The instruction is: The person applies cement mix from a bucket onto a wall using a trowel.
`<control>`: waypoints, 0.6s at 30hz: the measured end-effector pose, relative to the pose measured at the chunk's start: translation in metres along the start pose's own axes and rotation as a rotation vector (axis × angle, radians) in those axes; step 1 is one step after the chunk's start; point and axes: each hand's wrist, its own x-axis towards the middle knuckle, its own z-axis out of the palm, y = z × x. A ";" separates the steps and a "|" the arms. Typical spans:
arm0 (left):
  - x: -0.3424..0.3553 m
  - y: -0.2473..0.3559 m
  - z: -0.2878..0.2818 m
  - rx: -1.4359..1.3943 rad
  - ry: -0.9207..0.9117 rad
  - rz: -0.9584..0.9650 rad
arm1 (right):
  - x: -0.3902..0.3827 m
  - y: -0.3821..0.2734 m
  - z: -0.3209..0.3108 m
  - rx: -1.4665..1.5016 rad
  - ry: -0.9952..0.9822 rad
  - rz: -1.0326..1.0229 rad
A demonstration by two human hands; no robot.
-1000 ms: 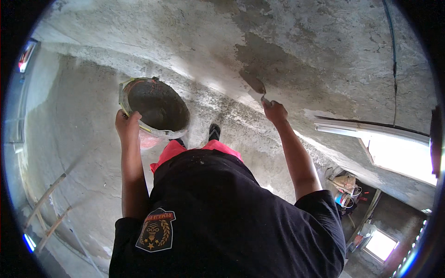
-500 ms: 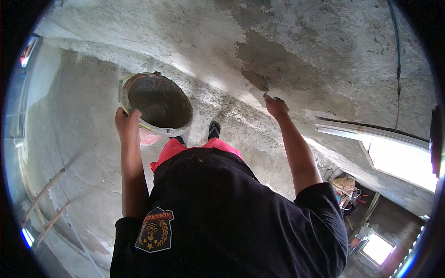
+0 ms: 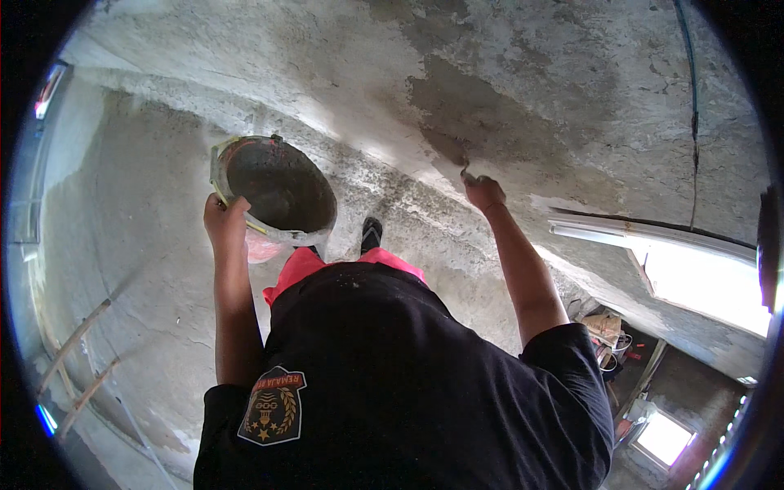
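Observation:
My left hand [image 3: 226, 219] is closed on the near left rim of a round bucket [image 3: 286, 235], which tilts so that its mouth shows. Wet grey mortar [image 3: 284, 194] lies inside it. On the other side, my right hand [image 3: 486, 193] is wrapped round the handle of a trowel [image 3: 465, 167]. The trowel's dark blade lies against the rough grey wall [image 3: 588, 106] and is hard to tell from the plaster. Around and above the blade spreads a darker, damp-looking patch [image 3: 465, 94].
A cable [image 3: 694, 122] runs down the wall at right, above a bright window opening [image 3: 702, 282]. Wooden poles [image 3: 86, 322] lean at far left. Assorted items, including a brown bag [image 3: 603, 328], are piled at lower right. My shod foot [image 3: 371, 234] stands near the wall's base.
My right hand and the trowel have shifted slightly down along the wall. The bucket sits a little lower in view, still in my left hand.

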 end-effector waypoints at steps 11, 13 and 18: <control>0.002 -0.014 -0.003 -0.060 0.031 0.029 | -0.041 -0.040 -0.048 0.193 0.212 -0.178; -0.001 -0.006 0.000 -0.043 0.035 0.021 | -0.032 -0.044 -0.048 0.200 0.250 -0.186; -0.004 0.003 0.001 0.039 0.027 0.008 | -0.012 -0.050 -0.018 0.182 0.081 -0.119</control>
